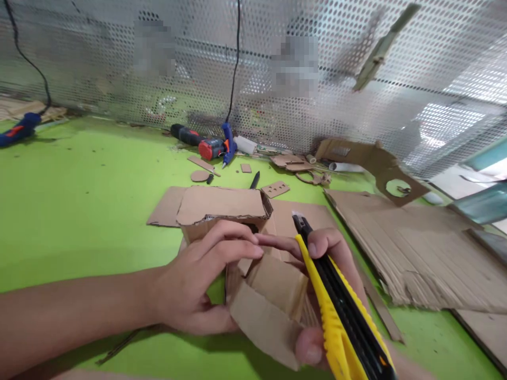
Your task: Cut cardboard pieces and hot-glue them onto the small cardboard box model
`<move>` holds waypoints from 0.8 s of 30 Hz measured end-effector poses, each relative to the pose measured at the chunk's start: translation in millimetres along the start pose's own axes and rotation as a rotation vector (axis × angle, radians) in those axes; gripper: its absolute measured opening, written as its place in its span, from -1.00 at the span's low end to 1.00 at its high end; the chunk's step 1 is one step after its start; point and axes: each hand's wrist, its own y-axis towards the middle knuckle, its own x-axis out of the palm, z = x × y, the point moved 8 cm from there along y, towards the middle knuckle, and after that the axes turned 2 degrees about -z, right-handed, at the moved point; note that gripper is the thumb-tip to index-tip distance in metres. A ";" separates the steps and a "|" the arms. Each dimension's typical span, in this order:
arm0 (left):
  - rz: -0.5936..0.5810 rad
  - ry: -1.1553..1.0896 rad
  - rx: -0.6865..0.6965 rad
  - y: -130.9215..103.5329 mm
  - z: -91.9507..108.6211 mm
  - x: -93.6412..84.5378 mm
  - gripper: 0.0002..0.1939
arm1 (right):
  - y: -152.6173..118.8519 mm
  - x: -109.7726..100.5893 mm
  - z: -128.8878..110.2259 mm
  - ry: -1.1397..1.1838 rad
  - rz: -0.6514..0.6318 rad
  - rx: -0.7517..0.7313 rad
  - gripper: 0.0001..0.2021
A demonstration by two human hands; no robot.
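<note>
My right hand (336,253) is closed around a yellow and black utility knife (330,295), its blade tip pointing up and away. The same hand's lower fingers also press on a small folded cardboard piece (273,301). My left hand (202,274) grips that piece from the other side, thumb below and fingers on its top edge. Just beyond the hands stands a cardboard box (222,203) with ragged cut edges. Flat cardboard (164,206) lies under and beside the box. My left hand partly hides the box's front.
A blue glue gun (227,145) and a drill (198,140) lie by the perforated metal wall (257,79). Large cardboard sheets (420,243) cover the right side of the green table (79,211). Another blue-handled tool (19,129) lies far left. A marker (255,180) and cardboard scraps lie behind the box.
</note>
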 end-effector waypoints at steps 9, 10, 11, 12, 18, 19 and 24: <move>0.121 -0.019 -0.162 -3.0 -11.5 -2.1 -0.15 | -0.5 -7.0 -0.7 -0.074 0.272 0.040 -0.39; 0.137 -0.024 -0.226 -5.1 -15.4 -2.1 -0.15 | -0.8 -9.0 -6.2 -0.089 0.315 -0.015 -0.39; 0.145 -0.045 -0.279 -7.2 -18.7 -1.5 -0.15 | -1.7 -9.8 -11.4 -0.114 0.336 -0.073 -0.39; 0.152 -0.071 -0.315 -8.8 -20.8 -0.8 -0.15 | -3.2 -9.8 -15.2 -0.146 0.340 -0.122 -0.39; 0.069 -0.014 -0.282 -3.2 -15.9 1.5 -0.15 | -10.8 -1.6 -9.6 -0.445 0.179 -0.218 -0.39; 0.054 0.006 -0.267 -1.7 -13.8 1.5 -0.16 | -10.5 -3.2 -8.2 -0.477 0.186 -0.223 -0.39; 0.168 0.007 -0.095 -3.9 8.5 -8.4 -0.28 | -2.3 -13.4 -2.7 -0.478 0.222 -0.166 -0.49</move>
